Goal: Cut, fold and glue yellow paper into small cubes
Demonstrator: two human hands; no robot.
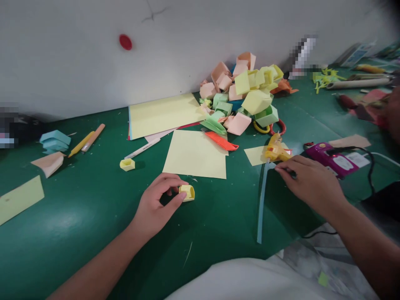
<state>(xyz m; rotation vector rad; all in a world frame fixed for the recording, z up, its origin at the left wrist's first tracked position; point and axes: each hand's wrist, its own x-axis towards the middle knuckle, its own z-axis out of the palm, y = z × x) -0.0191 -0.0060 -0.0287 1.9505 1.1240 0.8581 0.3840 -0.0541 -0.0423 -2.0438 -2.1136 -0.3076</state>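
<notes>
My left hand (158,202) pinches a small folded yellow paper piece (187,192) between thumb and fingers, low over the green table (78,208). My right hand (308,181) lies curled on the table at the handle end of a yellow glue gun (275,151), fingertips closed around its dark grip. A pale blue paper strip (261,204) runs from the glue gun toward me. A square yellow sheet (195,155) lies just beyond my left hand, and a second small yellow folded piece (127,164) sits to its left.
A heap of folded paper boxes (246,93) in pink, yellow and green stands against the wall. Nearby lie an orange cutter (222,141), a white pen (143,148), a larger yellow sheet (164,113), a purple device (331,158) with black cable, and pencils (87,139) with blue folded pieces (54,141) at left.
</notes>
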